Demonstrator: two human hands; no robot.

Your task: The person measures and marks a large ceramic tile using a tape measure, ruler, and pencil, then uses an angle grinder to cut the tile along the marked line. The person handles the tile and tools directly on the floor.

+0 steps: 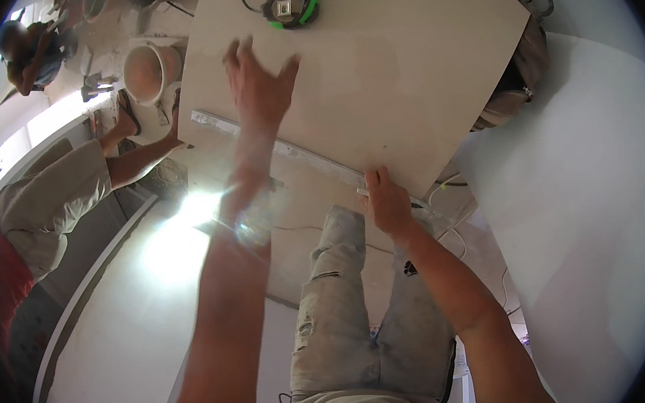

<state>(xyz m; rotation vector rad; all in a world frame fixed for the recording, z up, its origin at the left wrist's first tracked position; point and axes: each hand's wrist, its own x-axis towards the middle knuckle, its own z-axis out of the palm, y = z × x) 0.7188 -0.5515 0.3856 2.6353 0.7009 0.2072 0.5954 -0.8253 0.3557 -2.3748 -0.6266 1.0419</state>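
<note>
My left hand (258,84), fingers spread and a little blurred, is over a large beige board (433,61), above a long pale metal straightedge (295,152) that lies across the board. Near the straightedge's right part, my right hand (388,203) is closed on a small pale, thin item (363,192), too small to make out fully. A black and green tape measure (291,4) rests on the board's far part, beyond my left hand.
A person in shorts (61,194) is close at my left; another person (26,55) is farther back. A bucket (146,71) stands beside the board, a dark bag (526,68) at its right edge. Cables (456,236) lie below. A pale wall (585,217) is right.
</note>
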